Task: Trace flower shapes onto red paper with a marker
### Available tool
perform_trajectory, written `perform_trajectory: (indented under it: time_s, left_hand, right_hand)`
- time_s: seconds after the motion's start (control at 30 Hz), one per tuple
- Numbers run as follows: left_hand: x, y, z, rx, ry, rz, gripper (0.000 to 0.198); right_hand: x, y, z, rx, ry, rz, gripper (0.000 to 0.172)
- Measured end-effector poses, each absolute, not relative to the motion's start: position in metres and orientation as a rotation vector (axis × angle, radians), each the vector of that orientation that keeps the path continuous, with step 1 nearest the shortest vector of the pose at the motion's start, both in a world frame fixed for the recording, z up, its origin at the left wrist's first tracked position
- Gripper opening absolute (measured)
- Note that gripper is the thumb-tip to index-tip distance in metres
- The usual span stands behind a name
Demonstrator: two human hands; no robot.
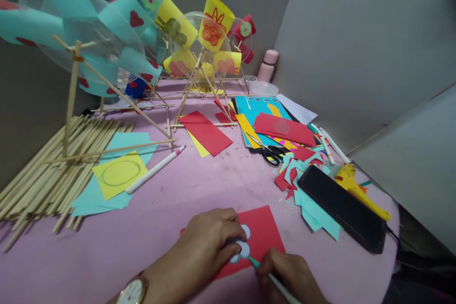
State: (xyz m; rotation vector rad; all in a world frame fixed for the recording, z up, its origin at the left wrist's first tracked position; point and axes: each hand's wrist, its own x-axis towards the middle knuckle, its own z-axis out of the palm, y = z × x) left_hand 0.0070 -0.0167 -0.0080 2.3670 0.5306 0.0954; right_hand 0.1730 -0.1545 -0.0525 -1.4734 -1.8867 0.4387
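A sheet of red paper lies at the near middle of the table. On it rests a small pale cutout with rounded lobes like a flower, partly covered by my fingers. My left hand holds this cutout down against the red paper with bent fingertips. In my right hand is a marker pen with a green tip. That tip touches the lower edge of the cutout or the paper right beside it. A wristwatch sits on my left wrist.
Pinwheel models on stick frames stand behind. Wooden sticks and a yellow paper with a drawn oval lie left. Scissors, paper scraps, a phone and a yellow glue gun lie right.
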Motion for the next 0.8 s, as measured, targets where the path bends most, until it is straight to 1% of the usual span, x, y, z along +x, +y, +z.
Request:
perform_trajectory:
  time_s: [0.27, 0.5, 0.8]
  left_hand:
    - [0.004, -0.019, -0.012, 2.362, 0.502, 0.148, 0.014]
    - [0.005, -0.021, -0.011, 2.395, 0.544, 0.105, 0.019]
    - [0.008, -0.018, -0.005, 2.363, 0.576, 0.019, 0.016]
  right_hand:
    - [0.168, -0.153, -0.046, -1.511, -1.829, 0.386, 0.018]
    - [0.167, -0.152, -0.041, -1.621, -1.650, 0.361, 0.016]
    - [0.166, -0.144, -0.032, -1.610, -1.742, 0.401, 0.015]
